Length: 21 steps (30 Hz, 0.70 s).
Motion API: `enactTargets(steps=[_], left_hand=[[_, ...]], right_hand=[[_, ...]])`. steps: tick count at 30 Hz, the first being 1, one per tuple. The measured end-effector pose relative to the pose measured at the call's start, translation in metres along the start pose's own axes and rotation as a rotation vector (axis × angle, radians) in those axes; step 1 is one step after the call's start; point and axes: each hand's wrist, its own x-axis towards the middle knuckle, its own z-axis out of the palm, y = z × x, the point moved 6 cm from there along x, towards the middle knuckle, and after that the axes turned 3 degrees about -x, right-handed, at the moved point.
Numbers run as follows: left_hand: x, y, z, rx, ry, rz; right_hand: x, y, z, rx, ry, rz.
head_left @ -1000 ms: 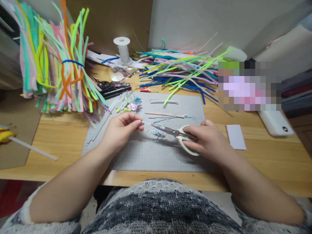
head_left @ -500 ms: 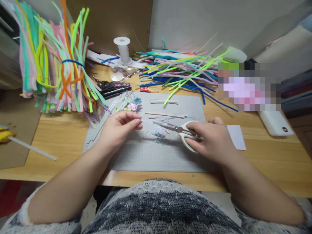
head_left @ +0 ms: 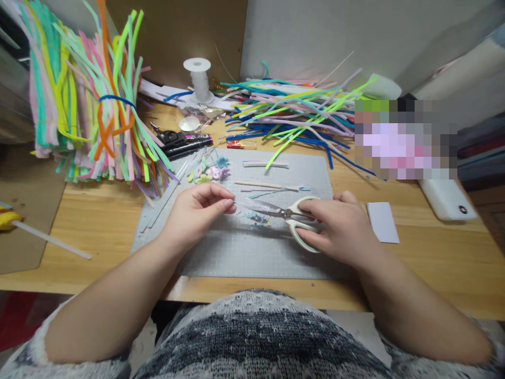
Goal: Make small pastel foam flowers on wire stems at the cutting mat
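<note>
My right hand (head_left: 345,229) has its fingers through the white handles of a pair of scissors (head_left: 285,213), whose blades are parted and point left. Facing the blade tips, my left hand (head_left: 203,210) is closed in a pinch; whatever it grips is too small and pale to make out. Beneath the blades lies a little heap of pastel clippings (head_left: 258,217) on the grey cutting mat (head_left: 252,258). Just beyond are thin pipe cleaner stems (head_left: 272,186), and a cluster of small fuzzy flowers (head_left: 211,171) rests past my left hand.
A tall bundle of pipe cleaners (head_left: 84,100) stands at left, and a loose pile of pipe cleaners (head_left: 292,108) lies at the back. Behind the mat are a white spool (head_left: 201,81), black-handled scissors (head_left: 171,138) and a lighter (head_left: 241,145). White paper (head_left: 383,222) lies right.
The scissors have opened wider and shifted slightly left. My left hand has edged a little to the right, closer to the blade tips.
</note>
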Motion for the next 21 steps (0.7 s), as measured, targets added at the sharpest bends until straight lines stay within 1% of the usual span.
enactTargets(steps=[7, 13, 21], left_hand=[[0.0014, -0.0058, 0.0028, -0.068, -0.023, -0.063], [0.0002, -0.0046, 0.0024, -0.07, -0.024, -0.068], [0.0004, -0.0047, 0.004, -0.051, -0.043, -0.074]], right_hand=[[-0.0008, -0.0019, -0.0006, -0.058, 0.013, -0.018], [-0.0004, -0.0041, -0.003, -0.059, 0.044, -0.026], [-0.0012, -0.0028, -0.0003, -0.055, 0.012, -0.041]])
